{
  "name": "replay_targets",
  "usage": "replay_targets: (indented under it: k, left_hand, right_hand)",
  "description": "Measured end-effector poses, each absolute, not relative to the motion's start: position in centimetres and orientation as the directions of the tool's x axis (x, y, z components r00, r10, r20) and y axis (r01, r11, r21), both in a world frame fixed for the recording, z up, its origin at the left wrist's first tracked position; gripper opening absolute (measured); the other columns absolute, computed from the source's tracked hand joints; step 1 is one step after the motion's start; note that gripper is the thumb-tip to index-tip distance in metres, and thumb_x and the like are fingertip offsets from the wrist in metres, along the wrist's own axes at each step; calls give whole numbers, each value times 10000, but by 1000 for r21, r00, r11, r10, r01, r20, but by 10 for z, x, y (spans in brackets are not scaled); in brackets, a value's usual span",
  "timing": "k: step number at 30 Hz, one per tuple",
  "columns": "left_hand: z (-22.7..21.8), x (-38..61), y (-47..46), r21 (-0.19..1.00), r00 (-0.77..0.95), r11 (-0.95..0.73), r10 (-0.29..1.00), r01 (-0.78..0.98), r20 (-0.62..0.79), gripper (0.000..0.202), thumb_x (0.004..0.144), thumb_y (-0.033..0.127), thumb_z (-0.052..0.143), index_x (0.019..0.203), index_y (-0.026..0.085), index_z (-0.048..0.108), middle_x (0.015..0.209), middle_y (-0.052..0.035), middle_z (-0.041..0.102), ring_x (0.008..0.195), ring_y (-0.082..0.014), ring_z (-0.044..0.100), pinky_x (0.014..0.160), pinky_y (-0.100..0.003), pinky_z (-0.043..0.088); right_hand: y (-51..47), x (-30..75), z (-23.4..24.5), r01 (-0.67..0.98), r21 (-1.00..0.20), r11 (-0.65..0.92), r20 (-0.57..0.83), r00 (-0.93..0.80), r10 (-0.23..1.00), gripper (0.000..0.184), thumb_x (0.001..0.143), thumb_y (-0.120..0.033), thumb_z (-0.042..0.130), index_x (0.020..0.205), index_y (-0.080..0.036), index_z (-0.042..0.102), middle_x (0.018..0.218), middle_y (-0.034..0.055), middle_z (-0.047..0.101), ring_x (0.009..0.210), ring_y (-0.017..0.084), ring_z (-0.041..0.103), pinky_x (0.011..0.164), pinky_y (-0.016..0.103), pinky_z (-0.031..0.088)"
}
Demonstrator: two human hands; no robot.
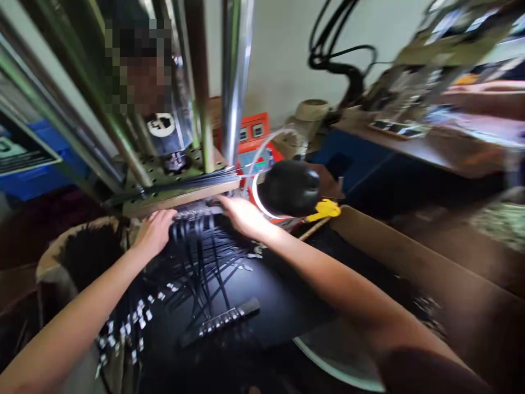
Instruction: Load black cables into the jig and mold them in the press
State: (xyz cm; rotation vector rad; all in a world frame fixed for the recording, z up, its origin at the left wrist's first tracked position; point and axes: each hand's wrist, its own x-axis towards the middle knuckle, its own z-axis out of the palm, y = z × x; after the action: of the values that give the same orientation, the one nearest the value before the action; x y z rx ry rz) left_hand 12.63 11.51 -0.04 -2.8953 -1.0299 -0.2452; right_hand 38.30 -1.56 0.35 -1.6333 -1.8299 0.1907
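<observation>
My left hand (156,231) and my right hand (241,214) both reach to the lower edge of a press machine (180,189), at a row of black cable ends (196,221) set in its mould. Each hand's fingers curl onto that row from one side. Several black cables with small metal tips (197,273) hang down from the row over a dark surface. A black strip with metal contacts (223,320) lies loose below them.
A black lamp head (289,187) with a yellow clip (326,209) sits right of my right hand. A cardboard box wall (410,257) runs along the right. A sack (82,246) stands at left. Another person is behind the machine's steel columns (233,76).
</observation>
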Motion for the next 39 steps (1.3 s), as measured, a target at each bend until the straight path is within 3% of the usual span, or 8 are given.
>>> replay_targets:
  k: [8, 13, 19, 23, 25, 29, 34, 39]
  left_hand:
    - [4, 161, -14, 120, 960, -957, 248, 264, -132, 256, 859, 114, 580, 1081, 164, 698, 1145, -131, 663, 1156, -299, 519, 957, -453, 429]
    - [-5, 178, -24, 168, 937, -924, 324, 343, -133, 268, 970, 148, 471, 1091, 136, 709, 1148, -145, 668, 1150, -301, 535, 944, -428, 437]
    - [6, 158, -48, 734, 860, -453, 328, 506, -390, 566, 1050, 523, 363, 775, 159, 699, 717, -22, 626, 717, -148, 589, 697, -251, 458]
    - [20, 158, -54, 865, 883, -219, 246, 451, -399, 267, 845, 417, 729, 878, 162, 659, 719, 43, 599, 667, -119, 572, 613, -208, 441]
    - [31, 155, -37, 804, 856, -363, 407, 472, -319, 231, 840, 285, 706, 1032, 162, 670, 817, 20, 661, 749, -148, 625, 681, -233, 472]
    - [46, 127, 8, 293, 717, -674, 695, 678, -61, 610, 867, 264, 707, 1425, 139, 495, 1269, -138, 651, 1156, -292, 614, 1024, -417, 439]
    - [29, 70, -13, 263, 850, -811, 473, 523, -231, 359, 869, 368, 755, 1161, 186, 656, 1181, -78, 676, 1099, -254, 634, 965, -359, 459]
    - [1, 53, -62, 203, 880, -904, 282, 377, -382, 150, 920, 299, 676, 965, 157, 660, 990, -60, 698, 900, -219, 671, 787, -325, 471]
  right_hand:
    - [-196, 417, -67, 875, -464, 136, 158, -69, 985, 486, 925, -342, 529, 1396, -234, 571, 999, 110, 740, 847, 243, 713, 739, 369, 621]
    - [-182, 404, -57, 820, -533, 207, 236, -91, 968, 383, 987, -315, 449, 1310, -252, 644, 1213, 107, 723, 1107, 240, 697, 957, 393, 591]
    - [-163, 379, -51, 752, -525, 398, 264, -301, 916, 541, 891, -126, 452, 1393, -272, 591, 1399, 91, 635, 1262, 225, 627, 1040, 399, 552]
    - [-121, 362, -50, 786, -514, 344, 294, -215, 931, 424, 809, -149, 528, 1201, -239, 661, 1157, 93, 736, 1061, 238, 702, 930, 383, 586]
    - [-96, 371, -44, 859, -477, 187, 294, -45, 955, 407, 787, -142, 518, 1159, -237, 655, 1075, 88, 744, 988, 246, 711, 888, 379, 587]
    - [-79, 396, -44, 930, -360, 69, 298, 44, 954, 475, 804, -194, 547, 1273, -161, 614, 1258, 183, 680, 1195, 362, 633, 1043, 551, 493]
    - [-149, 377, -77, 901, -274, 336, 304, -251, 919, 546, 855, -317, 633, 1389, -257, 539, 1599, 156, 393, 1492, 396, 325, 1131, 673, 359]
    - [-188, 349, -92, 860, -225, 457, 315, -380, 870, 282, 916, -142, 481, 1084, -243, 684, 1475, 128, 561, 1437, 388, 425, 1092, 732, 360]
